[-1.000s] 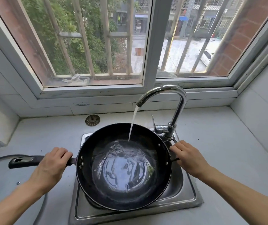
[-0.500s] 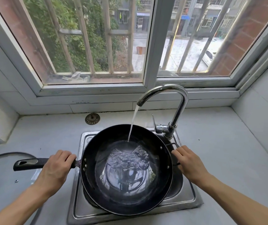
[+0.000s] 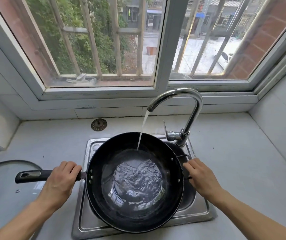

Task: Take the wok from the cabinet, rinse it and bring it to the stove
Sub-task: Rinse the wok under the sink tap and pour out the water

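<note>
A pale grey counter runs below a wide white-framed window with bars outside. Daylight comes through it; beyond are green bushes, a brick wall, a paved yard and buildings. White tiled walls close both sides. A round strainer lies on the counter near the back wall.

Head view, close, facing down over sink, window ahead.
</note>
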The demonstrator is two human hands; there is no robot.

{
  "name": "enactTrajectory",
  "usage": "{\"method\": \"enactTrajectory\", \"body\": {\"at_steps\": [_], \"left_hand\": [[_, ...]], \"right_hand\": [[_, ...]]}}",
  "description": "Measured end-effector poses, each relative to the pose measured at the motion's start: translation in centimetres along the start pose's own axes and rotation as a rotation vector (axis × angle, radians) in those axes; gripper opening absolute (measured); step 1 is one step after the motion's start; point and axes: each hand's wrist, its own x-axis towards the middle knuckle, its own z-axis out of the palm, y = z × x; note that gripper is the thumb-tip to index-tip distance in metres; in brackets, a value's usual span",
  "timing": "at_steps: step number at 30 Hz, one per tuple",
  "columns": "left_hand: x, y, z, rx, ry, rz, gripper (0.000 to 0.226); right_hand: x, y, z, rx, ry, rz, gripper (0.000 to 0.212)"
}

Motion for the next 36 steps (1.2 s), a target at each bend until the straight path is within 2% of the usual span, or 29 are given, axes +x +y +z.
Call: {"method": "enactTrajectory", "body": {"at_steps": [4, 7, 9, 20, 23, 30, 36], "left_hand": [[0.1, 0.2, -0.7, -0.037, -0.014, -0.018, 0.022], [0.3, 0.2, -0.9, -0.075, -0.069, -0.045, 0.038], [0.4, 0.0, -0.8, -0.087, -0.099, -0.045, 0.042], [0.3, -0.6, 0.1, -0.135, -0.158, -0.049, 0.042], [0.1, -0.7, 0.2, -0.122, -0.18, -0.054, 0.04], [-0.7, -1.0, 1.2, -0.147, -0.186, -0.072, 0.036], [-0.7, -1.0, 1.2, -0.149, -0.204, -0.091, 0.035]], "right_hand": [[0.1, -0.2, -0.3, 0.016, -0.041, 0.021, 0.052], [0.2, -0.3, -0.8, 0.038, -0.083, 0.031, 0.049], [0.2, -0.3, -1.3, 0.05, -0.104, 0.028, 0.044], [1.3, -0.7, -3.4, 0.05, -0.199, 0.008, 0.046], [1.9, -0.7, -3.9, 0.088, -0.143, 0.023, 0.037], [4.5, -1.2, -4.6, 0.162, 0.004, 0.081, 0.048], [8.6, -2.4, -4.5, 0.171, -0.041, 0.09, 0.057]]}}
